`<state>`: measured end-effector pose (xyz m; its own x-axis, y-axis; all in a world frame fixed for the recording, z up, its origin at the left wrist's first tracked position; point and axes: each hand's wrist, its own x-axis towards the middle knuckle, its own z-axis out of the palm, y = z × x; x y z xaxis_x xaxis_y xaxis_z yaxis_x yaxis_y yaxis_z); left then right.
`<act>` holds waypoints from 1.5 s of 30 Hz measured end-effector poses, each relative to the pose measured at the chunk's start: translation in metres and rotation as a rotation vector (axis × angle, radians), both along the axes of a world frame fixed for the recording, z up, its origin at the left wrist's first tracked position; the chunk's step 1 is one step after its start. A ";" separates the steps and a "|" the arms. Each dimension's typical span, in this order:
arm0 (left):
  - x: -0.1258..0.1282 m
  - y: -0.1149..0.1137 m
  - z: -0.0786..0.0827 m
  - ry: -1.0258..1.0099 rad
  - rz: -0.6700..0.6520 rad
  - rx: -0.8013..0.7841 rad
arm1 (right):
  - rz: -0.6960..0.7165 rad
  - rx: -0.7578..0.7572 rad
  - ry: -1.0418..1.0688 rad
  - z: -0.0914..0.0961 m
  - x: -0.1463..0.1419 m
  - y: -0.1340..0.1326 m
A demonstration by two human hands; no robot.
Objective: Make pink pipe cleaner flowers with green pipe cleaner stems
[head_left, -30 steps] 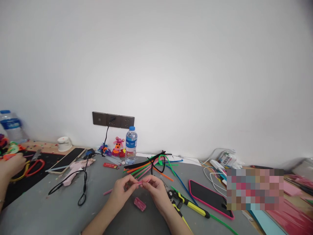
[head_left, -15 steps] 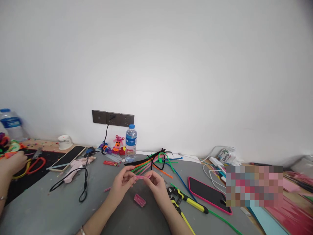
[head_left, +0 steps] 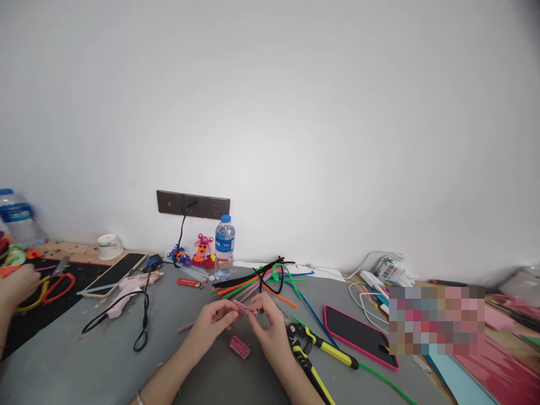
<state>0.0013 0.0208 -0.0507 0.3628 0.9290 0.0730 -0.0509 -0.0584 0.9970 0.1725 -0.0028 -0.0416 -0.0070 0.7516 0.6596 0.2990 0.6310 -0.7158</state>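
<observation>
Between my left hand (head_left: 216,323) and my right hand (head_left: 266,316), over the grey mat, is a short pink pipe cleaner (head_left: 243,306). Fingertips of both hands are closed on it, the left at one end and the right at the other. Below them on the mat lies a small coiled pink piece (head_left: 239,347). A longer pink stem (head_left: 185,327) pokes out left of my left wrist. Behind my hands spreads a bundle of coloured pipe cleaners (head_left: 248,286). Yellow-and-black pliers (head_left: 333,350) rest beside my right forearm.
A pink-cased phone (head_left: 360,337) lies right of the pliers. A water bottle (head_left: 225,247) stands near the wall by small pipe-cleaner figures (head_left: 201,253). Left are a pink glue gun (head_left: 126,289) with its cord and another phone (head_left: 116,274). Another person's hand (head_left: 21,284) is near scissors (head_left: 61,287).
The pink pipe cleaner has tilted from nearly level to sloping down to the right. My fingers have shifted on it. The other person's hand has moved slightly left.
</observation>
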 end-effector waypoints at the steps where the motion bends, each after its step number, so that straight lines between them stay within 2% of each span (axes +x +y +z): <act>1: 0.000 0.000 0.000 0.005 -0.022 0.006 | 0.011 0.006 -0.007 0.001 -0.001 -0.001; 7: 0.002 -0.005 0.009 0.006 -0.052 -0.016 | 0.078 -0.002 -0.081 0.000 -0.003 -0.007; 13: 0.004 -0.008 0.018 0.011 -0.036 -0.065 | 0.046 0.044 -0.197 -0.004 0.000 -0.007; 19: 0.003 -0.008 0.014 0.001 -0.029 -0.080 | 0.033 0.097 -0.271 -0.007 0.001 -0.005; 24: 0.000 -0.004 0.007 0.034 0.001 -0.046 | 0.079 0.043 -0.236 -0.004 0.002 -0.005; 29: -0.003 -0.003 0.008 0.087 0.049 0.017 | 0.150 -0.056 -0.197 0.003 0.003 -0.007; 35: -0.004 -0.002 0.010 0.121 0.073 0.070 | 0.139 -0.091 -0.168 -0.001 0.003 -0.006; 41: -0.004 -0.003 0.010 0.153 0.019 0.161 | 0.135 -0.097 -0.185 -0.004 0.000 -0.007; 45: -0.005 -0.006 0.012 0.265 -0.024 0.240 | 0.140 -0.127 -0.202 -0.004 0.002 -0.007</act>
